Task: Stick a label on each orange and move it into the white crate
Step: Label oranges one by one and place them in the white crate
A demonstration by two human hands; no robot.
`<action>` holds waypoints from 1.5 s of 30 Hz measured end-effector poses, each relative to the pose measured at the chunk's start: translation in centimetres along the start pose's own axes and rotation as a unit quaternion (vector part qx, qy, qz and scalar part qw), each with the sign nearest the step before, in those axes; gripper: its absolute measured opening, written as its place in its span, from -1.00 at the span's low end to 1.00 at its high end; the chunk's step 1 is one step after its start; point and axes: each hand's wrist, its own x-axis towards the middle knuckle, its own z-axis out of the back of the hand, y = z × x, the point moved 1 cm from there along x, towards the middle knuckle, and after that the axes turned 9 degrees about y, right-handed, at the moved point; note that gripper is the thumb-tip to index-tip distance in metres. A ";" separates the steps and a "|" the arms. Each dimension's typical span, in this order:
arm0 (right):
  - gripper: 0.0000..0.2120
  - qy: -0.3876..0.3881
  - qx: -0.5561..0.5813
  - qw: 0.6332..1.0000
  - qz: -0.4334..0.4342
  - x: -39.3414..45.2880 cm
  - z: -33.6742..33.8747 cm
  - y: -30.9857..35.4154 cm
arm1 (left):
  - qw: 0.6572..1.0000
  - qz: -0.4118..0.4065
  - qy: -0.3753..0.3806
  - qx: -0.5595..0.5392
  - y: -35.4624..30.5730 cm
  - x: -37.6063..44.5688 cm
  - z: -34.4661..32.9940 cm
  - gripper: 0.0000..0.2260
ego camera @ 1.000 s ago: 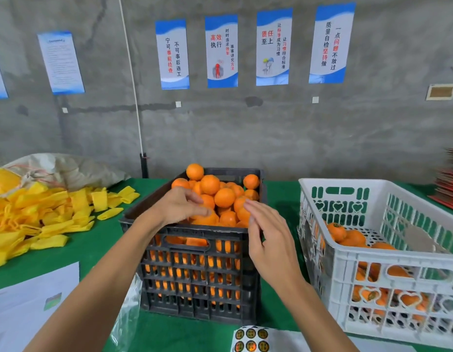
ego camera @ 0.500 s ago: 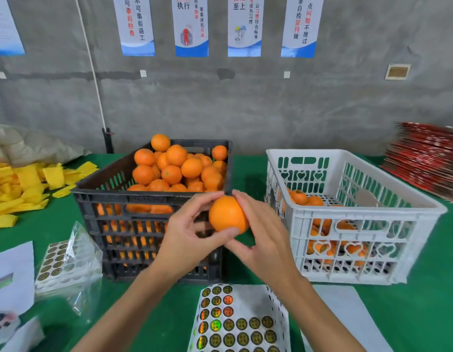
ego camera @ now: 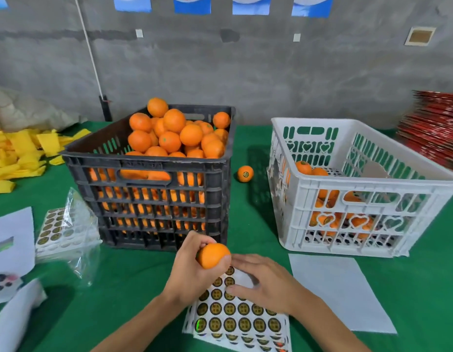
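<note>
table (ego camera: 258, 240): green cloth, everything I work with sits on it.
black crate (ego camera: 149, 161): left of centre, heaped with unlabelled oranges, my supply.
white crate (ego camera: 372, 179): right, well apart from the black one, a few labelled oranges low inside; that's the drop target.
label sheet (ego camera: 235, 318): flat at the near edge under both my hands, top rows partly used up.
left hand (ego camera: 192, 273): fingers and thumb curled round the orange (ego camera: 212, 255), holding it just above the sheet's top edge.
right hand (ego camera: 266, 283): fingers fairly straight, resting on the sheet, tips at a label in the upper rows; holds nothing that I can tell.
stray orange (ego camera: 245, 173): on the cloth between the crates, already labelled.
step: peeling one label, I judge.
how: lift the label by its edge with a fingertip, keep the sheet pinned, turn a smooth bare patch of peel up, press flat, then over to the white crate.
</note>
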 end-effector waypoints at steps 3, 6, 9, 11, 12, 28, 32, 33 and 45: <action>-0.23 -0.018 -0.075 0.997 -0.010 -0.3 0.1 -0.3 | 0.999 0.033 -0.014 -0.040 0.5 -0.4 -0.6 -0.60; -0.28 -0.031 -0.123 0.992 0.002 -0.6 0.3 0.0 | 0.999 0.025 -0.002 -0.029 0.7 -0.5 -0.9 -0.62; -0.33 -0.041 -0.136 0.990 0.010 -0.5 0.7 0.5 | 0.999 0.030 0.009 -0.029 0.7 -0.5 -1.0 -0.65; -0.39 -0.039 -0.142 0.989 0.016 -0.4 1.1 0.8 | 0.999 0.042 0.011 -0.030 0.7 -0.4 -1.0 -0.66; -0.42 -0.034 -0.147 0.988 0.022 -0.3 1.2 0.9 | 0.998 0.051 0.008 -0.037 0.8 -0.4 -1.0 -0.65; -0.35 -0.022 -0.095 0.995 0.018 -0.2 0.3 1.7 | 0.989 0.064 -0.007 -0.133 1.0 -0.5 -0.6 -0.63; -0.55 -0.064 -0.068 0.995 0.024 -0.4 0.0 2.0 | 0.986 0.067 -0.017 -0.150 1.2 -0.5 -0.5 -0.62; -0.59 -0.075 -0.060 0.995 0.023 -0.5 -0.1 2.1 | 0.986 0.071 -0.020 -0.152 1.2 -0.5 -0.5 -0.62; -0.87 -0.276 0.232 0.930 -0.073 0.3 0.7 2.9 | 0.995 0.048 0.004 -0.088 0.9 0.0 -0.7 -0.66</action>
